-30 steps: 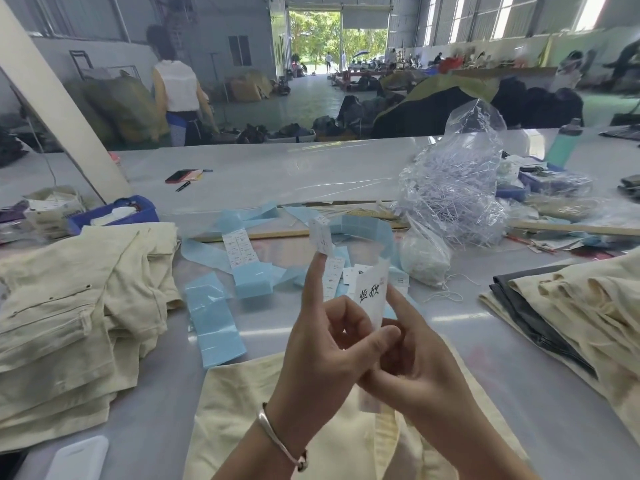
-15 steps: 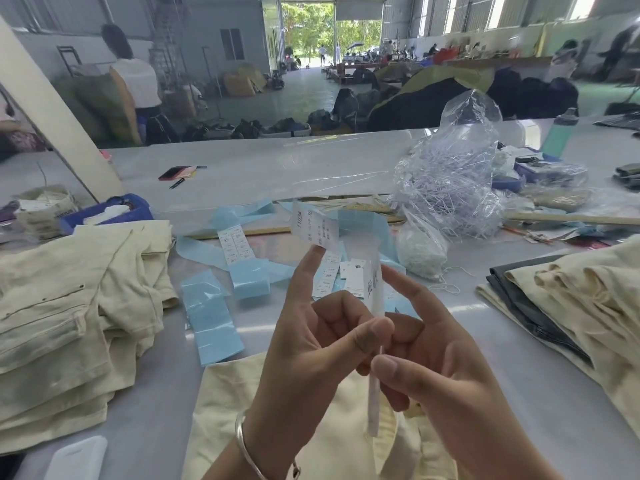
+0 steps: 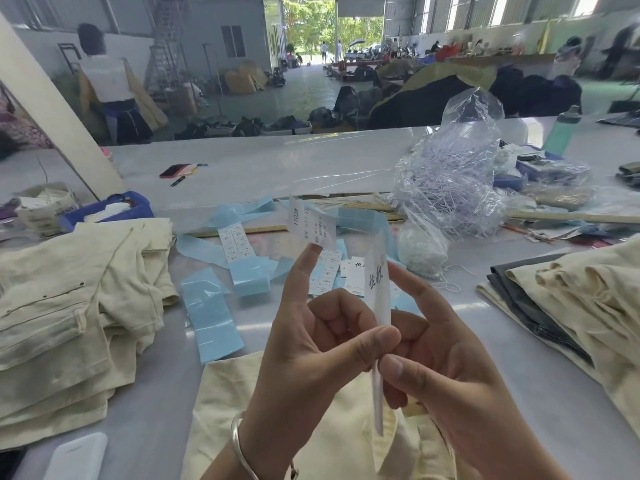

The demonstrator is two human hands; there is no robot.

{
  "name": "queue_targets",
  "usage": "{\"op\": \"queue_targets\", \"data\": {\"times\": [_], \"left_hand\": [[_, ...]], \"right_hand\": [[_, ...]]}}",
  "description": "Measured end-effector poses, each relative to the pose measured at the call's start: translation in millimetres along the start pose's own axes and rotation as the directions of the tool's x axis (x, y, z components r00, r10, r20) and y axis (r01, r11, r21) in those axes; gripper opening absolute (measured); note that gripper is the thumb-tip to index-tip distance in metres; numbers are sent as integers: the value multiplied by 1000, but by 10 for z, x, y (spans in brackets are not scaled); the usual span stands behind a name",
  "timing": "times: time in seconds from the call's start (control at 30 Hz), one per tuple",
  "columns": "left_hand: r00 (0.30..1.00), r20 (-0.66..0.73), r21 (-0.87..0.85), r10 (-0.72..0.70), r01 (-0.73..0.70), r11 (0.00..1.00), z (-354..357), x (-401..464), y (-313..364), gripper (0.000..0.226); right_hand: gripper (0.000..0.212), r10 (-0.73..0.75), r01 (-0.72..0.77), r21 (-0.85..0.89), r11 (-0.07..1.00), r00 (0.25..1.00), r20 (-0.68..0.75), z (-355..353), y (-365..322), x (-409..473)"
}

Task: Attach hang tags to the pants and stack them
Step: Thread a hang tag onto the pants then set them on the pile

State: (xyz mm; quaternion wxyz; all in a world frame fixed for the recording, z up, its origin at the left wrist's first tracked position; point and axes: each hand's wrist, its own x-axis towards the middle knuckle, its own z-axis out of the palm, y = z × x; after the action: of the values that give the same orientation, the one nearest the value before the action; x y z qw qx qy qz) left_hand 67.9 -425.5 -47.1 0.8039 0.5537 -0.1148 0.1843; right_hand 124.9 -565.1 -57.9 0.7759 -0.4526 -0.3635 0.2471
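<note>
— What are the two hands holding?

— The left hand (image 3: pixel 311 341) and the right hand (image 3: pixel 450 368) meet above the tabletop (image 3: pixel 242 161). Between them stands a long white paper hang tag with dark printed characters (image 3: pixel 378 285), seen nearly edge-on. The left thumb presses it against the right hand's fingers (image 3: pixel 398 370), so both hands are closed on it. A small white printed sticker label (image 3: pixel 311 221) clings to the tip of the raised left index finger.

— And the pants?

— A pale cream pair of pants (image 3: pixel 332 427) lies flat just under the hands, at the near edge. A folded stack of cream pants (image 3: pixel 69 306) sits to the left, and another pile of cream and dark grey garments (image 3: pixel 571 299) to the right.

— Anything else nearby?

— Light blue sticker backing strips (image 3: pixel 211 313) are scattered beyond the hands, and a crumpled clear plastic bag of white fasteners (image 3: pixel 450 188) stands further right. A silver bangle (image 3: pixel 242 445) circles the left wrist.
</note>
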Motion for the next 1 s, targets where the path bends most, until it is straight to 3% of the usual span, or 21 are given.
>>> {"op": "queue_targets", "data": {"times": [0.73,0.87,0.93,1.0], "left_hand": [[992,-94,45,-78,82,996,-34,1,-76,86],[988,-139,49,-67,74,996,-24,-19,-93,81],[987,-143,60,-72,81,995,-47,-36,-94,74],[987,-136,61,-83,92,994,-84,-35,-81,57]], "right_hand": [[62,-8,1,-59,998,993,-121,-6,22,-20],[83,-46,-3,-276,961,984,-172,-39,65,-35],[75,-55,-33,-404,914,977,-205,-72,101,-32],[62,-24,-77,-364,928,965,-263,-108,135,-37]]}}
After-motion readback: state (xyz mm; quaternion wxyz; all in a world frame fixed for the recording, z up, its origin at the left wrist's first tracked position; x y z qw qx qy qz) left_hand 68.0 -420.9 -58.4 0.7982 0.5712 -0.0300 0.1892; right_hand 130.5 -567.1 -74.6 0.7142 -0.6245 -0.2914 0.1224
